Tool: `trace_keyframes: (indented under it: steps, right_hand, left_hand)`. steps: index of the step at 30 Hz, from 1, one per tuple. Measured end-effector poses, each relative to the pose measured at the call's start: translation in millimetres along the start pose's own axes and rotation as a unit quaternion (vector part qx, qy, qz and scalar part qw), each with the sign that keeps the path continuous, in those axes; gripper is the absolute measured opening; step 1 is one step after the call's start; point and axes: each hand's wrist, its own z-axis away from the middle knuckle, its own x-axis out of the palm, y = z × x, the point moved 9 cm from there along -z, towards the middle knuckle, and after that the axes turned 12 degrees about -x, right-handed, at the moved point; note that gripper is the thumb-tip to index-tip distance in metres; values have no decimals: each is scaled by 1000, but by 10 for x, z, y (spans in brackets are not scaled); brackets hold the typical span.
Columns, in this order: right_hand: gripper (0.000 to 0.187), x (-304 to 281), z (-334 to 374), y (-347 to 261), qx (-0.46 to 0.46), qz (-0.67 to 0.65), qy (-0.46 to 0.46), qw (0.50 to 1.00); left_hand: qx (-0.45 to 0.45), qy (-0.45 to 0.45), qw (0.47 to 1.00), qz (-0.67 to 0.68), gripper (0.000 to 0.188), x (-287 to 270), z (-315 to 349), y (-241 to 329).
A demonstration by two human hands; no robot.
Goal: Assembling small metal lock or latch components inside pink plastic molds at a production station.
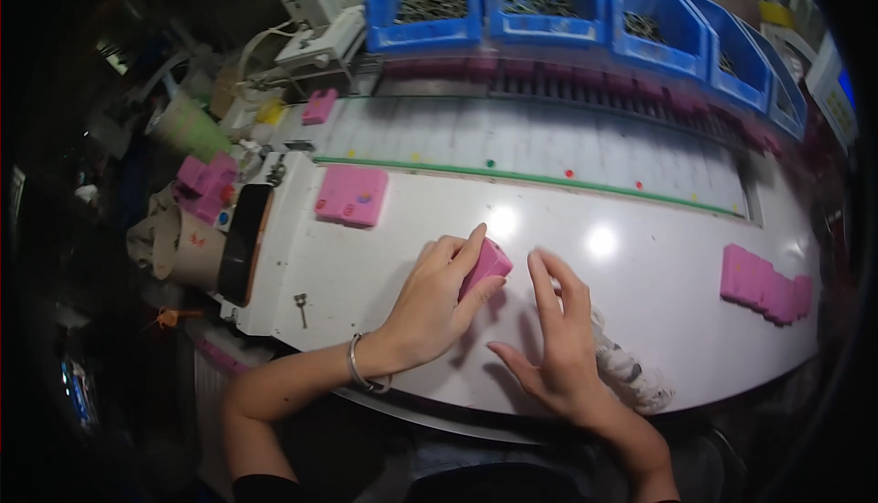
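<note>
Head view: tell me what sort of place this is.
Probably a small-parts workstation in a factory or workshop: open blue plastic bins of small metallic-looking pieces stand in a row beyond a glossy white worktable, where the left hand holds a pink block-shaped piece.

You have a bright middle: your white worktop (pixel 695 256) throws back two round glare spots, side by side just beyond your fingertips, as if from lamps overhead. Soft shadows lie beneath your left hand (pixel 425 302) and your right hand (pixel 562 352), both fairly sharp. Off to your left the surroundings sink into dim, smeary murk. The fisheye bows your row of blue bins (pixel 549 29) (their contents look grainy) and blackens your corners.
</note>
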Motion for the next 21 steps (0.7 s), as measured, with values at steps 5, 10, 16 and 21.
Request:
trace_keyframes:
  steps: [5,10,16,21]
  right_hand:
    - [78,-228,100,-160,-71,22,56,996]
    - [68,-382,314,-188,-60,117,124,984]
    - [38,-520,491,-425,-107,239,215,941]
    - [20,-428,436,-469,-161,136,116,971]
  left_hand:
    - [-113,-274,858,419,46,401,123,374]
    - [-210,-347,752,520,55,629,327,562]
    - [-291,-225,684,630,63,732,134,452]
    - [-275,-202,632,696,67,830,4,396]
